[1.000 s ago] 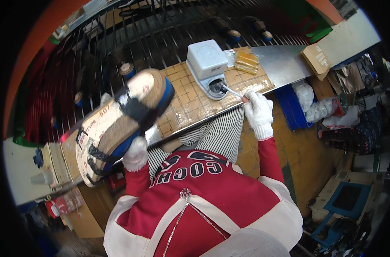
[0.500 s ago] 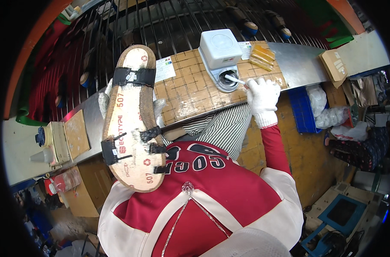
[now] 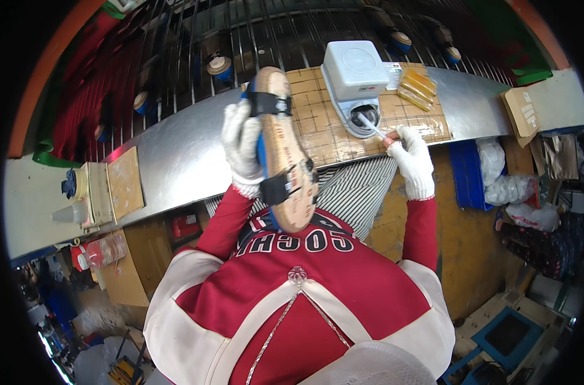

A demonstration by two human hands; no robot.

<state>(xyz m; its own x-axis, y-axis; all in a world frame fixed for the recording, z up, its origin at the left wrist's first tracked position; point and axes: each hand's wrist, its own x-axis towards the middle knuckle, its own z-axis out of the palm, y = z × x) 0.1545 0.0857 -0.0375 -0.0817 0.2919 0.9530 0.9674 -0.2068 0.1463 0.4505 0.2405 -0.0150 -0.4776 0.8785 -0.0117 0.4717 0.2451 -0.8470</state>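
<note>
My left hand (image 3: 244, 146), in a white glove with bare fingertips, is closed on the left side of a sandal (image 3: 293, 183), held sole up over my lap and the table's edge. Black straps wrap over its pale, printed underside, and a blue shoe last (image 3: 262, 157) shows along its left side. In my gloved right hand (image 3: 412, 159) is a white brush (image 3: 374, 127), pinched by its handle. It leans into the round metal cup of a white glue pot (image 3: 354, 69); its lower tip is hidden in there.
The pot stands on a taped cardboard sheet (image 3: 324, 139), beside amber blocks (image 3: 417, 90). Beyond is a rack of metal rods (image 3: 292, 38) with several lasts. A blue crate (image 3: 464, 173) with plastic bags is right; a wooden box (image 3: 98, 192) with a plastic cup is left.
The sandal has moved away from the camera and to the right, turning so its blue last shows. My left hand has come into view beside it. The brush stays in the cup.
</note>
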